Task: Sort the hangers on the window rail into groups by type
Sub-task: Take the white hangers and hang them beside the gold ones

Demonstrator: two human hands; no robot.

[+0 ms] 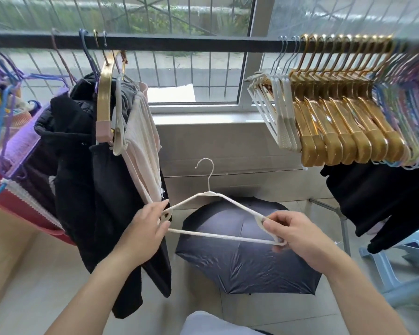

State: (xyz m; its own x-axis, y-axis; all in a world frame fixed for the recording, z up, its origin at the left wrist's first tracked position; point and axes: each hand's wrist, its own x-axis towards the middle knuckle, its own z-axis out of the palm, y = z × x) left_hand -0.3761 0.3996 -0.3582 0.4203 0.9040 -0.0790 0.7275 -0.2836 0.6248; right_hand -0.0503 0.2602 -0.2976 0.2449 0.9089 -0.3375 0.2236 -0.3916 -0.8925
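Note:
I hold a white hanger (213, 234) with a metal hook in front of me, below the black window rail (179, 42). My left hand (148, 228) grips its left end and my right hand (293, 235) pinches its right end. On the rail's right side hang a few white hangers (277, 112), then several gold hangers (344, 122), then several thin pastel wire hangers (406, 112). On the left, a gold hanger (104, 93) and a white one (118, 117) hang among clothes, with purple and blue wire hangers (3, 76) at the far left.
Black and cream clothes (102, 180) hang left of centre. An open dark umbrella (242, 257) lies on the tiled floor below the hanger. Dark clothes (382, 201) drape at right over a light-blue plastic stool (402, 257). The rail's middle stretch is bare.

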